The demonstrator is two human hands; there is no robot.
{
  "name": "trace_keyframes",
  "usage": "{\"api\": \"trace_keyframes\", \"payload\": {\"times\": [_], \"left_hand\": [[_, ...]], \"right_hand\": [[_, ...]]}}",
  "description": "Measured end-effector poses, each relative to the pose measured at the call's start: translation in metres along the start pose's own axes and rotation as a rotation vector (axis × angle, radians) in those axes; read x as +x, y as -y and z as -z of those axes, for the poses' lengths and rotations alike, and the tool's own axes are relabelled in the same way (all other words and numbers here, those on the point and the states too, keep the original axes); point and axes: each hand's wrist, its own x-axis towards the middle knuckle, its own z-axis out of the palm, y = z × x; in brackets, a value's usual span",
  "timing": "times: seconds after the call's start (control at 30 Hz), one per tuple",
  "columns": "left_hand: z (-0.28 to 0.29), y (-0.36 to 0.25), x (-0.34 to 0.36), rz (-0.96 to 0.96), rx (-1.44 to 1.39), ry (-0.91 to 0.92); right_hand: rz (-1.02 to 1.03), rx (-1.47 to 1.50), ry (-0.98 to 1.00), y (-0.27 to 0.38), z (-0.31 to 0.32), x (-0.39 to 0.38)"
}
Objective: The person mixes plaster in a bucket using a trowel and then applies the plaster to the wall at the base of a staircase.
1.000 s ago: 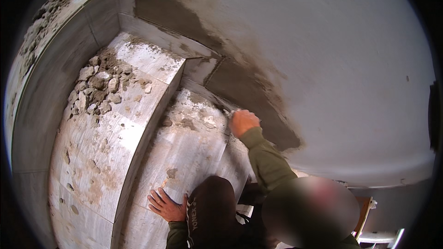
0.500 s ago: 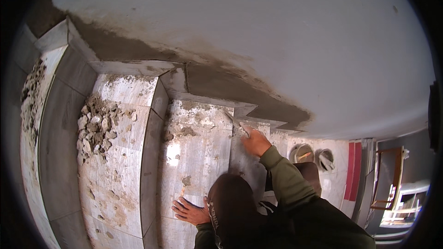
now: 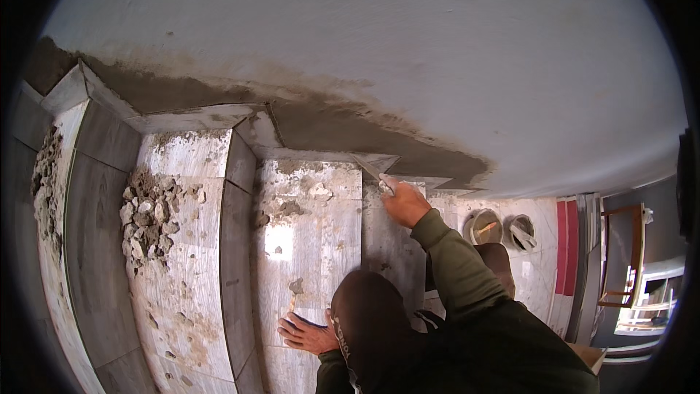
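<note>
My right hand (image 3: 405, 203) is closed around the handle of a trowel (image 3: 370, 168). Its narrow blade points up and left, and the tip is at the skirting tile (image 3: 313, 155) along the foot of the wall. Above that tile runs a band of dark mortar (image 3: 343, 130). My left hand (image 3: 306, 333) lies flat with fingers spread on the tiled step (image 3: 321, 237), beside my knee. Close to its fingertips is a small thing with a grey end and a pale orange stem (image 3: 294, 299), too small to name.
Rubble (image 3: 148, 219) is heaped on the neighbouring step to the left, with more debris (image 3: 48, 182) beyond it. Mortar crumbs (image 3: 290, 208) are scattered near the skirting. Two buckets (image 3: 493, 228) (image 3: 520, 242) stand at right, before a red strip (image 3: 566, 248).
The trowel tip has moved up from the step's edge to the skirting tile. My left hand stays flat on the step. The whole view has shifted slightly.
</note>
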Motion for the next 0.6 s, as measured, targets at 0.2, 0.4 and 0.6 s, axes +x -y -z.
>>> {"api": "trace_keyframes", "payload": {"times": [0.2, 0.4, 0.6], "left_hand": [[-0.001, 0.002, 0.001, -0.004, -0.024, -0.027], [0.004, -0.002, 0.001, 0.000, -0.037, -0.006], [0.003, -0.002, 0.000, -0.001, -0.052, -0.009]], "right_hand": [[0.135, 0.042, -0.049, -0.004, -0.007, 0.005], [0.062, 0.048, -0.011, 0.009, -0.003, 0.003], [0.184, 0.013, -0.073, 0.000, -0.009, 0.012]]}}
